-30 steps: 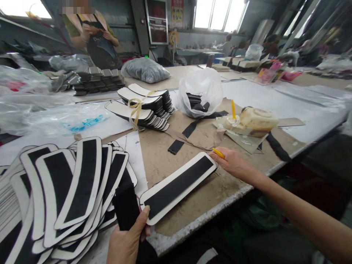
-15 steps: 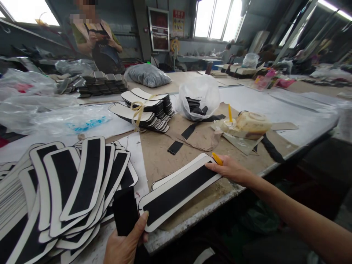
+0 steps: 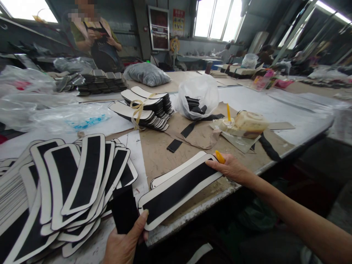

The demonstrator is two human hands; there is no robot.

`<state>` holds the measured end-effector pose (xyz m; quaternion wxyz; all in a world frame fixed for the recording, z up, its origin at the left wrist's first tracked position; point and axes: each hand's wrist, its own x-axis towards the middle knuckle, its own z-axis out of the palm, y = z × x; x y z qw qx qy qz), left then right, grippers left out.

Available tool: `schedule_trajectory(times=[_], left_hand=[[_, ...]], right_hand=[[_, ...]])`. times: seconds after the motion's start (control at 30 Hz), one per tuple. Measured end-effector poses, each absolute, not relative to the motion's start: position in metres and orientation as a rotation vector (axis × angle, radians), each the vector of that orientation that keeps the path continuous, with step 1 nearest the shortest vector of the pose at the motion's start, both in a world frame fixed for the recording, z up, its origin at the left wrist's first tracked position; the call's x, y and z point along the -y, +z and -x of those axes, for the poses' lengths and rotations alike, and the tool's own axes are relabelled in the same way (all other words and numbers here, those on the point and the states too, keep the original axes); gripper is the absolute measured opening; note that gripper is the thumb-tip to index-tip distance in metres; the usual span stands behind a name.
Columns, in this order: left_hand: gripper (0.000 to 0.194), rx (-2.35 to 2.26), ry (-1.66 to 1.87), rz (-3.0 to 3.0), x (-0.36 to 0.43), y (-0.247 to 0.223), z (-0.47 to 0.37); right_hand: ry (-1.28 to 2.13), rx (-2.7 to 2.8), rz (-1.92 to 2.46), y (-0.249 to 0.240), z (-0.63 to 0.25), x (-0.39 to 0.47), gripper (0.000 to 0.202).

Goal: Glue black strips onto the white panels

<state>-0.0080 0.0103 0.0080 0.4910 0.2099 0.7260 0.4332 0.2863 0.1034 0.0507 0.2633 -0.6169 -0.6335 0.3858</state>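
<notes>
A long white-edged piece with a black strip down its middle (image 3: 178,190) is lifted slightly over the brown work surface (image 3: 156,154). My left hand (image 3: 125,244) pinches its near end and also holds a black strip (image 3: 123,209). My right hand (image 3: 231,168) grips its far end, with a yellow tool (image 3: 220,157) tucked between the fingers. A second white piece (image 3: 176,170) shows just behind the held one, lying flat.
A fanned heap of like pieces (image 3: 68,183) lies at left. Tied bundles (image 3: 143,106), a white plastic bag of black strips (image 3: 198,95) and a glue pot with a yellow brush (image 3: 242,123) sit beyond. A person in an apron (image 3: 93,36) stands at the far side.
The piece has been lifted off the table toward the near edge by both hands, uncovering a second white piece beneath it. My right hand has slid nearer along with it.
</notes>
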Motion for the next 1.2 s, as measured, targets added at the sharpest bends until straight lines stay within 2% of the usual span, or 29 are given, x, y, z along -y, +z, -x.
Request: schedule_trajectory(times=[0.13, 0.33, 0.7, 0.8, 0.97, 1.2], left_hand=[[0.040, -1.628, 1.126, -0.542, -0.008, 0.009, 0.008], [0.032, -1.342, 1.155, -0.593, -0.004, 0.012, 0.009], [0.037, -1.401, 1.211, -0.531, -0.003, 0.007, 0.003], [0.046, -1.438, 1.246, -0.449, -0.008, 0.009, 0.001], [0.034, -1.396, 1.249, -0.413, -0.009, 0.011, 0.000], [0.035, -1.403, 1.207, -0.444, -0.005, 0.005, 0.006]], right_hand=[[1.140, 1.560, 1.694, 0.050, -0.289, -0.097, 0.039], [1.529, 1.069, 1.630, 0.049, -0.295, -0.092, 0.030], [1.316, 1.291, 1.786, 0.043, -0.297, -0.090, 0.037], [1.341, 1.315, 1.774, 0.041, -0.298, -0.088, 0.039], [1.383, 1.339, 1.710, 0.043, -0.292, -0.083, 0.040], [1.436, 1.336, 1.616, 0.042, -0.290, -0.080, 0.038]])
